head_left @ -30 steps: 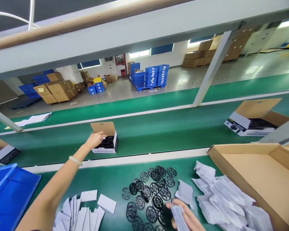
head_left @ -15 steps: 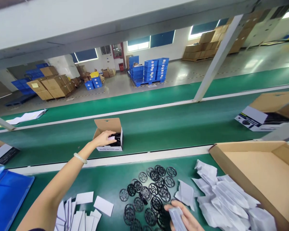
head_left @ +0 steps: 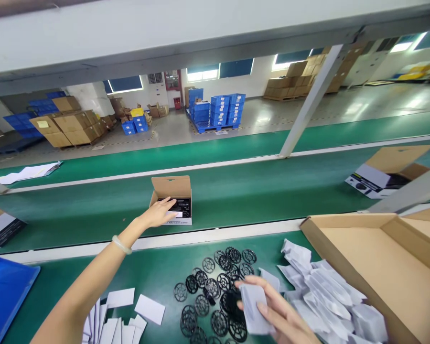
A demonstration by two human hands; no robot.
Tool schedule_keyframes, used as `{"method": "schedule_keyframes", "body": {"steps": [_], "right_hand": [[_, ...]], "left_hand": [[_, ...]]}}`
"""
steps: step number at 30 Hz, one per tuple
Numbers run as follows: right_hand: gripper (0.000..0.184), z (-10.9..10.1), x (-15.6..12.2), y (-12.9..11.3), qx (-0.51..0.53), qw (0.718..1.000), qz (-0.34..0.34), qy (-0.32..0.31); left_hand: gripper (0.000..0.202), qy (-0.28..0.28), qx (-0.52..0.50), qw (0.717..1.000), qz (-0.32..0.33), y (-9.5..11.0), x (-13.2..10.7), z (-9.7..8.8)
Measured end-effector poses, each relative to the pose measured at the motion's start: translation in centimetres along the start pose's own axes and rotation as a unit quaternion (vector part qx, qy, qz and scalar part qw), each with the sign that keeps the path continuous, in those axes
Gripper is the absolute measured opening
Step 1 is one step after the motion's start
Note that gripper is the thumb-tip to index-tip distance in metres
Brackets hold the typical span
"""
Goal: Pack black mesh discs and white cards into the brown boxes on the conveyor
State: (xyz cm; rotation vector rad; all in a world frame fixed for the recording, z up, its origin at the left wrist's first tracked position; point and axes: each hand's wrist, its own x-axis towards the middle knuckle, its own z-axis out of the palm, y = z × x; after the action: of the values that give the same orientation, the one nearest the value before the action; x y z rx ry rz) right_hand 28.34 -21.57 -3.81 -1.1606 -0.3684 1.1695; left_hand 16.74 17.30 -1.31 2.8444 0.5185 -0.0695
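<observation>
My left hand (head_left: 161, 212) reaches over the near left side of an open carton (head_left: 190, 191), fingers stretched out and apart. Black parts (head_left: 182, 205) fill the carton, and a white card (head_left: 179, 214) lies by its front edge, just under my fingertips. In my right hand (head_left: 277, 306) is a flat packet in frosted white wrapping (head_left: 254, 310), gripped between thumb and fingers. A dark round piece (head_left: 232, 306) shows just left of that packet; whether my fingers touch it I cannot tell. Beneath lie many black spoked rings (head_left: 201, 306).
Several white cards (head_left: 149, 309) lie at the front left, near a blue bin (head_left: 10, 291). More wrapped packets (head_left: 326, 296) are heaped beside a shallow cardboard tray (head_left: 361, 239). Other open cartons stand on the green belt (head_left: 243, 191) left and right. A slanted post (head_left: 310, 102) rises behind it.
The carton has shifted right along the belt. My left hand has drawn back from its inside, leaving the card there. My right hand has raised the packet and turned its broad face into view.
</observation>
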Motion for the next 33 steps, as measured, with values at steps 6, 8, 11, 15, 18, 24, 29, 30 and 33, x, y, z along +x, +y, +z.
{"method": "schedule_keyframes", "body": {"steps": [6,8,11,15,18,24,29,30,33], "right_hand": [[0.039,4.5,9.8,-6.5,-0.214,0.954,-0.176,-0.115],[0.027,7.0,14.9,-7.4,-0.305,0.911,-0.258,-0.103],[0.024,10.4,21.9,-7.4,-0.474,0.829,-0.296,-0.017],[0.022,12.9,28.1,-6.4,-0.558,0.788,-0.258,0.036],[0.012,13.2,30.2,-5.3,-0.627,0.751,-0.206,0.023],[0.011,12.1,30.1,-4.6,-0.755,0.636,-0.155,0.021],[0.022,10.6,26.3,-6.0,-0.811,0.552,-0.191,0.005],[0.025,10.1,25.2,-6.1,-0.816,0.542,-0.202,-0.002],[0.03,8.5,21.8,-6.1,-0.821,0.521,-0.23,-0.027]], "left_hand": [[0.049,0.125,-0.03,0.991,0.039,2.1,-8.7,0.7],[0.041,0.147,-0.034,0.988,0.023,2.3,-12.8,1.4],[0.033,0.187,-0.023,0.982,-0.018,2.5,-19.2,2.9],[0.03,0.233,-0.021,0.969,-0.079,2.4,-26.6,5.0],[0.031,0.242,-0.032,0.963,-0.115,1.9,-29.9,6.2],[0.031,0.151,-0.026,0.978,-0.141,0.9,-28.4,7.1],[0.043,0.007,-0.027,0.99,-0.139,1.5,-24.0,7.3],[0.045,-0.014,-0.029,0.99,-0.138,1.8,-23.4,7.2],[0.038,-0.036,-0.048,0.988,-0.143,2.4,-22.2,6.8]]}}
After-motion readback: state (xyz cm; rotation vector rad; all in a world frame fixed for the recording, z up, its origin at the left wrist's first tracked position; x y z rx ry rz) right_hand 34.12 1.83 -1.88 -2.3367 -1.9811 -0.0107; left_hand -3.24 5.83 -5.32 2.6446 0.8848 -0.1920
